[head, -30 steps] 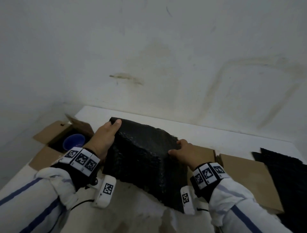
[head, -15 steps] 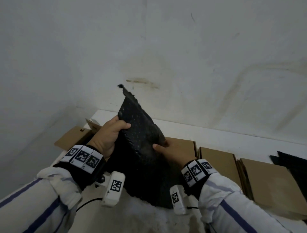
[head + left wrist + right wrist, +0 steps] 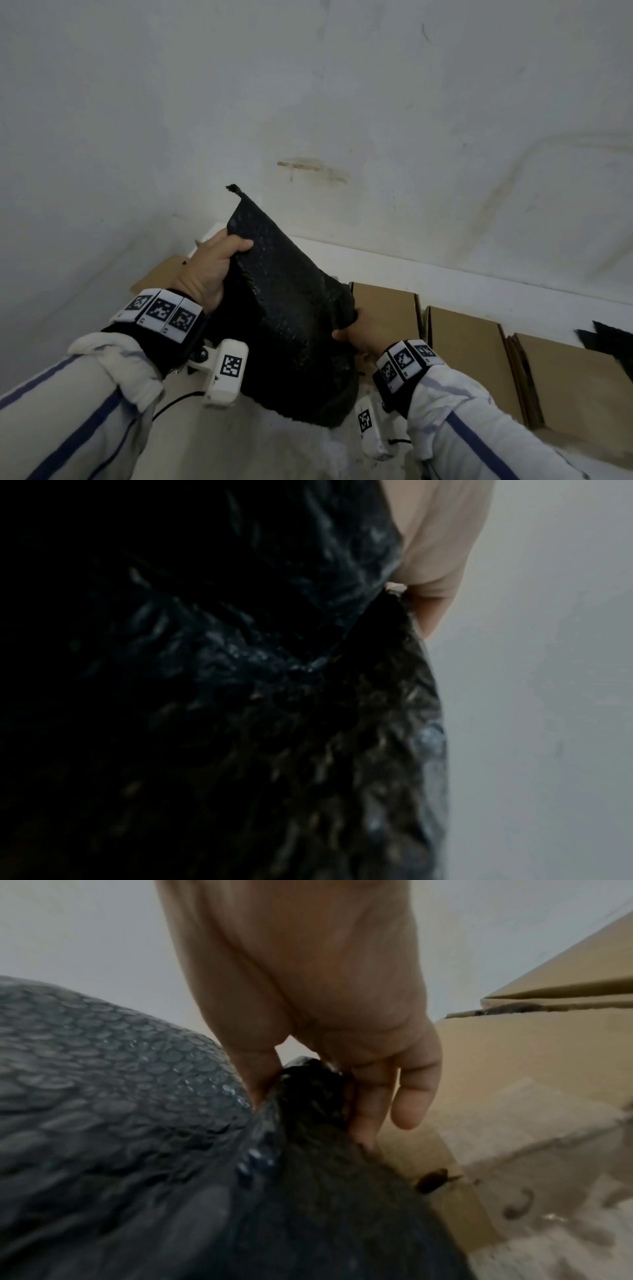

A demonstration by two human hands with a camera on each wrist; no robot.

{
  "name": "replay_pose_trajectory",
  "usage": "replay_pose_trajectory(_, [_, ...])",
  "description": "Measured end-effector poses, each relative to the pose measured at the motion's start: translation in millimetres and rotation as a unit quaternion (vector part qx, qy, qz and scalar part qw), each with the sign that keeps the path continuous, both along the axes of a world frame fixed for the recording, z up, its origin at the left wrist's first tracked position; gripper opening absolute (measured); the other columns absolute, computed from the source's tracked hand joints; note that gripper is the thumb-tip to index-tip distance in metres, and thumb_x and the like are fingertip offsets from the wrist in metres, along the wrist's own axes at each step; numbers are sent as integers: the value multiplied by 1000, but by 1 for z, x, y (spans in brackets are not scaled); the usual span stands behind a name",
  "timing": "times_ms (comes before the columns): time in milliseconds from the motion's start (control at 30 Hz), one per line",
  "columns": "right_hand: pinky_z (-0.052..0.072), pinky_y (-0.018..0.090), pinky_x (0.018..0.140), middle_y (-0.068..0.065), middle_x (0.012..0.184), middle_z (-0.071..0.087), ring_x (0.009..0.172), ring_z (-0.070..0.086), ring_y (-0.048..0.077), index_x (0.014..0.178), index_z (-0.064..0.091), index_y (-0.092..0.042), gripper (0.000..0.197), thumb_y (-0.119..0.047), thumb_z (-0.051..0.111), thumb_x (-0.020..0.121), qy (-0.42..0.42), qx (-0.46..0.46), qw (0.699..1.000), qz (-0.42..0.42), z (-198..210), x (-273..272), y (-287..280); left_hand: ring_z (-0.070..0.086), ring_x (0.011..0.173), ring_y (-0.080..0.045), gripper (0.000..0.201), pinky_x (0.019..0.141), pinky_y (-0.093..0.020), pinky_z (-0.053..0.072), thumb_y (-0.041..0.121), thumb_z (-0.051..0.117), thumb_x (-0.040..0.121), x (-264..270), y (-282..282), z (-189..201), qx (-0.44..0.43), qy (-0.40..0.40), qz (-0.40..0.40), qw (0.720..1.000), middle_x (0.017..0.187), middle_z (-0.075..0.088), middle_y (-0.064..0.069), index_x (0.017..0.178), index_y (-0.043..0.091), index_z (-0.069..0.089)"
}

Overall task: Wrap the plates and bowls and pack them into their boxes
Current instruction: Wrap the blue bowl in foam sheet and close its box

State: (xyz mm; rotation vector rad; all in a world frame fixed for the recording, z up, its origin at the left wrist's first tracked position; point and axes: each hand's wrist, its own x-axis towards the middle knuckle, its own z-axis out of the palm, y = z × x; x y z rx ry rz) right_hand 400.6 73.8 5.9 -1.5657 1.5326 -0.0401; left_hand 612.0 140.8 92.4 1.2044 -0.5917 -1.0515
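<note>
Holding a black bubble wrap sheet (image 3: pixel 291 318) up off the white table (image 3: pixel 445 284), I grip its upper left edge with my left hand (image 3: pixel 214 270), fingers curled over the top. My right hand (image 3: pixel 358 334) pinches the bunched right corner between thumb and fingers (image 3: pixel 366 1110). Closed cardboard boxes (image 3: pixel 462 342) sit in a row on the table just right of the sheet, below the stained wall (image 3: pixel 308 102).
</note>
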Motion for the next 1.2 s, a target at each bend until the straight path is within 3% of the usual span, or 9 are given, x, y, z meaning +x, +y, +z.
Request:
replay_pose_trajectory(233, [47,39,96,16,136,48,117,54,33,145,28,-23,75,-15,68,82,-62,-78,992,-75,26,-19,-36,64,70,-19,10,73,-34,52,18,58,93,29,-3,-14,64,-125,89,986,88,65,-14,88,9,60])
replay_pose_trajectory(333, [54,39,82,17,116,59,94,63,28,137,39,-31,74,11,57,79,-239,-40,966,-93,39,-28,-49,64,86,-24,36,78,-39,54,13,62,89,48,-7,-24,104,-168,143,970,113,60,-19,122,4,50])
replay_pose_trajectory(433, [49,25,75,6,110,62,99,58,21,123,54,-27,69,24,43,79,-292,-36,955,-33,53,-33,-50,54,112,-25,56,99,-42,46,11,57,90,60,-5,-27,132,-244,150,949,132,48,-9,139,29,37])
replay_pose_trajectory(600, [45,22,80,7,119,55,106,52,21,122,60,-13,54,19,46,80,-239,-110,965,-13,62,-38,-56,57,99,-23,28,90,-32,45,4,41,97,56,-9,-23,120,-266,96,952,119,62,-18,107,15,65])
replay_pose_trajectory(733, [44,21,58,6,81,63,78,58,20,87,68,-13,16,-1,59,83,-177,-240,954,-29,68,-41,-63,62,93,-22,22,84,-32,50,17,67,87,54,-5,-14,136,-303,-35,943,103,64,-7,107,19,59])
replay_pose_trajectory(867, [41,23,79,1,102,55,94,53,11,76,68,-9,9,-3,63,80,-237,-329,910,-90,76,-48,-68,60,85,-26,13,66,-25,43,21,68,85,50,-5,-2,138,-452,-14,881,88,61,-9,93,11,64])
replay_pose_trajectory(967, [39,28,96,-5,120,53,114,49,11,66,65,-14,12,-7,62,75,-306,-334,887,-90,82,-49,-68,41,125,-29,28,103,-37,34,43,67,82,43,-11,3,208,-600,72,770,127,47,-7,106,27,67])
replay_pose_trajectory(1067, [45,30,90,-1,106,67,101,59,15,60,64,-21,13,-10,56,63,-383,-289,876,-51,95,-41,-62,20,142,-19,59,115,-48,4,54,64,79,19,-17,12,197,-690,-39,695,149,31,4,133,39,43])
replay_pose_trajectory(1200, [45,20,81,-4,93,67,91,60,10,60,62,-25,18,-8,55,61,-393,-293,872,7,114,-32,-59,53,115,-17,49,111,-47,27,53,61,83,-7,-31,23,129,-623,-195,747,115,59,10,128,39,48])
